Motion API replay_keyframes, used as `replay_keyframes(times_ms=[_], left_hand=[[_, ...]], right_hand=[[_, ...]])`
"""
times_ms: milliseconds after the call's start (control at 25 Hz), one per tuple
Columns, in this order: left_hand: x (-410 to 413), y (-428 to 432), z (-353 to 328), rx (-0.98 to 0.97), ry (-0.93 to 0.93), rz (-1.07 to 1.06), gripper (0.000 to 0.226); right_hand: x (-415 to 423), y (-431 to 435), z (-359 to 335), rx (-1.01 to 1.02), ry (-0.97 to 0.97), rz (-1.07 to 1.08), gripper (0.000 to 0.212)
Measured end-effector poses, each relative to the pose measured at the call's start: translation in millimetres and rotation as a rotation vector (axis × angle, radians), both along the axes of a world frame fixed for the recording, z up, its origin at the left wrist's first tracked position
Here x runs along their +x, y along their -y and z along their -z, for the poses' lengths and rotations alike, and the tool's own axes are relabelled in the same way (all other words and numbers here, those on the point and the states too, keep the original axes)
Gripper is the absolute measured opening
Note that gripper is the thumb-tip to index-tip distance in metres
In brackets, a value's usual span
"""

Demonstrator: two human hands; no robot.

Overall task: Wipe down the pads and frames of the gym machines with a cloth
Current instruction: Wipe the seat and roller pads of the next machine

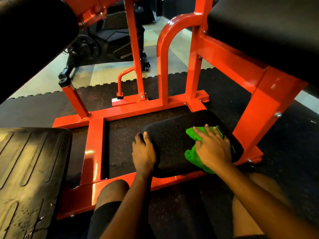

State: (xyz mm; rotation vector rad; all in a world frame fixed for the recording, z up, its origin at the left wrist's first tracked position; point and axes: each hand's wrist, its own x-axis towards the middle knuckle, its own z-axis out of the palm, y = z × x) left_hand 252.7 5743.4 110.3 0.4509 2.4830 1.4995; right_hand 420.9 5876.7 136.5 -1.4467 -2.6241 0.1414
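**Green cloth under a flat right hand on the low black pad**

The green cloth lies bunched on the right half of a low black pad. It sits directly beneath the right hand, which covers its middle. Folds of cloth show past the fingertips at the far side and below the thumb at the near edge of the pad. The right hand is flat, fingers straight and a little spread, palm pressing the cloth down onto the pad.

The left hand holds the pad's left edge, well apart from the cloth. Its thumb lies on top of the pad and its fingers curl down over the side.

The pad is speckled, has rounded corners, and tilts slightly. It sits within the red frame of the machine, whose low bars form a rectangle on the dark rubber floor mat. Red uprights and a curved hoop rise from the far bar.

A larger black pad is bolted to the frame at upper right. A round black roller fills the upper left corner. A ribbed black footplate lies at lower left, just beside the frame.

The person's bare knee shows at the near edge, below the left forearm. Beyond the mat's toothed edge is pale tiled floor, where a black machine stands.
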Motion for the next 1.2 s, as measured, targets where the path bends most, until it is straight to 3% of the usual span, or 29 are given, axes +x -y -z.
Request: replay_keyframes(times_ms=[160,280,480,600,720,840,1000,1200], left_hand=[[-2,-1,0,-0.037,0.01,0.008,0.052],[-6,-5,4,-0.018,0.026,-0.004,0.051],[-8,-9,9,-0.01,0.054,-0.026,0.055],[-7,-6,6,-0.03,0.067,-0.011,0.053],[-3,-5,2,-0.047,0.074,-0.017,0.053],[-2,-3,2,-0.05,0.077,-0.01,0.054],[-3,-3,2,-0.06,0.08,-0.004,0.053],[-2,-4,2,-0.058,0.041,0.0,0.052]], right_hand=[[26,-38,8,-0.063,-0.041,0.194,0.057],[-19,-91,-2,-0.15,-0.045,0.273,0.052],[-66,-103,-17,-0.17,0.008,0.15,0.054],[-33,-47,-5,-0.082,0.089,-0.047,0.063],[15,-16,8,-0.062,0.007,-0.129,0.068],[42,-35,18,-0.015,-0.004,0.017,0.079],[17,-44,-4,-0.2,-0.134,0.541,0.06],[2,6,-3,-0.057,-0.111,0.469,0.061]])
